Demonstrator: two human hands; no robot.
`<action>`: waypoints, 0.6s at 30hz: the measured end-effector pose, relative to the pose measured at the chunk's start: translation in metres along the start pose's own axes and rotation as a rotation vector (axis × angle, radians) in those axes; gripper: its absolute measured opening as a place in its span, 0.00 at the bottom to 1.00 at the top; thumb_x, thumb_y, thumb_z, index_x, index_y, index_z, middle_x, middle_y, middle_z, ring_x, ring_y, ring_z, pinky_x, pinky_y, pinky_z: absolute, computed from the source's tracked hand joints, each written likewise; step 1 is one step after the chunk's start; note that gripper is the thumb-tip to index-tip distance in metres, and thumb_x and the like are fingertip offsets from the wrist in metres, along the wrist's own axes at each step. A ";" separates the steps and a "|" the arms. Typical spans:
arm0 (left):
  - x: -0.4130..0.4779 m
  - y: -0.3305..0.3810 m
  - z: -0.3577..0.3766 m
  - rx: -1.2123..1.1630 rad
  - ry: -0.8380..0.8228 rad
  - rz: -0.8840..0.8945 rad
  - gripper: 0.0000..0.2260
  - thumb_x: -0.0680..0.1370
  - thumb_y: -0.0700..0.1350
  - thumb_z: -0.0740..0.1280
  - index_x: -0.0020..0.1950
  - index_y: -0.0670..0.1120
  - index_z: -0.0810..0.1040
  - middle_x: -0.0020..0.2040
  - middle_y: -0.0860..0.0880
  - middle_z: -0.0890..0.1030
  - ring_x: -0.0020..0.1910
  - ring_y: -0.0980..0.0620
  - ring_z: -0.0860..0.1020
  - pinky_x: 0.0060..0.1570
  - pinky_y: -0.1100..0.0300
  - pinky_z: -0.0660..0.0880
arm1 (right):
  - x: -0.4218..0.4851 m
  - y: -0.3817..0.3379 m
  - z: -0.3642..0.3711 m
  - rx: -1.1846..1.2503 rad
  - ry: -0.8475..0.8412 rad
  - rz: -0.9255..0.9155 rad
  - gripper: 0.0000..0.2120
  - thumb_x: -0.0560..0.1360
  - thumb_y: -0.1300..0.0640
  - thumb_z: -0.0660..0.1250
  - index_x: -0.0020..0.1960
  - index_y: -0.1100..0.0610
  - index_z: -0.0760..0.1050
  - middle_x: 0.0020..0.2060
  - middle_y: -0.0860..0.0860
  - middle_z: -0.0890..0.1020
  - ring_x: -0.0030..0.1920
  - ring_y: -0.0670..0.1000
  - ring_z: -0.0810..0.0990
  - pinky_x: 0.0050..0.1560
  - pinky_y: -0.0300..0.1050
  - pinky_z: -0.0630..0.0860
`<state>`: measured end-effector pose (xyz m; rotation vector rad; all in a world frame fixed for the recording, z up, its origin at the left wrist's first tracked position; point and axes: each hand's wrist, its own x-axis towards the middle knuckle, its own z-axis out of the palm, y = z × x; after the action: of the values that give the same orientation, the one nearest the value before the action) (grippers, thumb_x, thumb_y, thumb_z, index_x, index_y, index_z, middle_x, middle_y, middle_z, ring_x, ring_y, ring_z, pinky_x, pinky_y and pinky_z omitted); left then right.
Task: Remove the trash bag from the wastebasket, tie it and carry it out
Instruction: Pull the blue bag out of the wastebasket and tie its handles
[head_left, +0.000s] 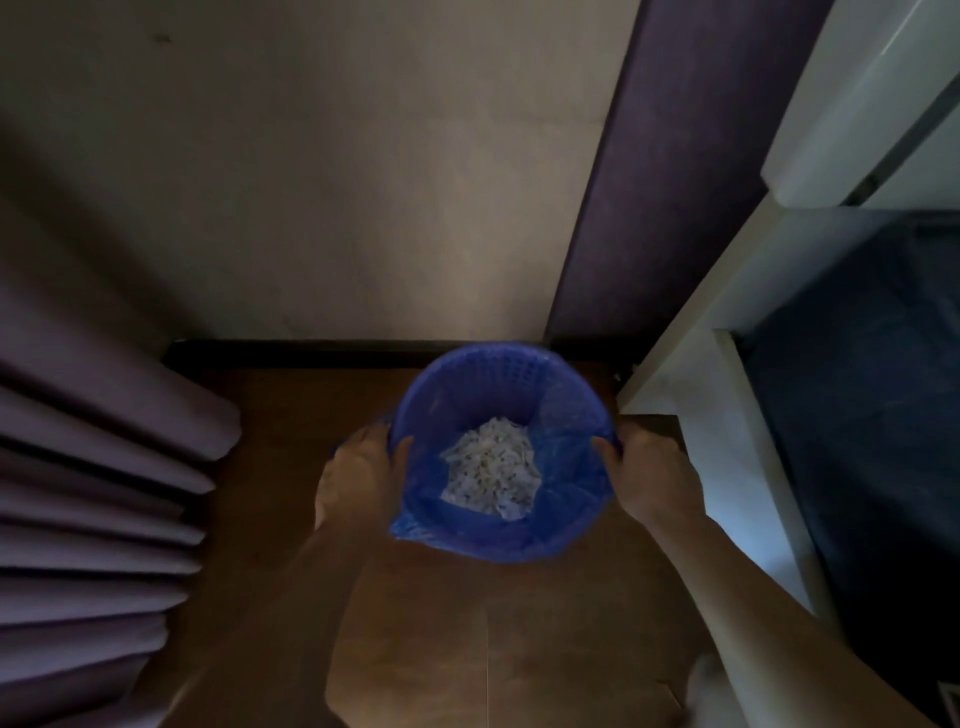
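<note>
On the wooden floor (291, 519), blue wastebasket (483, 369), left hand (358, 473) and right hand (649, 478) fingers gripping trash bag (566, 467) rim

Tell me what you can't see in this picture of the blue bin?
- Head view: the outside and bottom of the wastebasket are hidden by its own rim and the trash bag.
- What lies under the white crumpled paper is covered by it.
- The left hand and right hand grip the rim; the fingers below the rim are out of sight.
- The dark shelf at right is too dim to read.
</note>
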<state>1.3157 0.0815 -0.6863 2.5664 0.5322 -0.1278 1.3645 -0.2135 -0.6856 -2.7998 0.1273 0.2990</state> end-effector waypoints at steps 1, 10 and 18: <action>0.000 0.001 0.000 0.000 0.011 -0.008 0.15 0.81 0.58 0.59 0.60 0.52 0.77 0.52 0.49 0.82 0.48 0.48 0.81 0.48 0.48 0.80 | 0.000 0.001 0.000 -0.010 0.021 -0.007 0.17 0.81 0.42 0.57 0.47 0.53 0.76 0.36 0.50 0.80 0.34 0.49 0.77 0.28 0.39 0.66; -0.002 0.004 -0.001 -0.036 0.193 0.006 0.06 0.79 0.50 0.65 0.46 0.49 0.77 0.42 0.51 0.79 0.40 0.48 0.79 0.37 0.53 0.75 | -0.006 -0.012 -0.005 0.072 0.188 -0.147 0.12 0.82 0.49 0.58 0.43 0.54 0.72 0.38 0.49 0.76 0.36 0.50 0.75 0.31 0.43 0.67; -0.007 0.014 0.006 -0.187 0.126 0.313 0.03 0.79 0.44 0.67 0.46 0.49 0.80 0.41 0.51 0.81 0.41 0.50 0.79 0.45 0.46 0.78 | -0.009 -0.034 -0.001 0.269 0.138 -0.401 0.07 0.79 0.52 0.65 0.49 0.54 0.79 0.47 0.50 0.77 0.50 0.52 0.76 0.52 0.51 0.75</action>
<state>1.3148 0.0648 -0.6832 2.4476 0.1711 0.1850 1.3603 -0.1817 -0.6724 -2.5019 -0.3345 -0.0086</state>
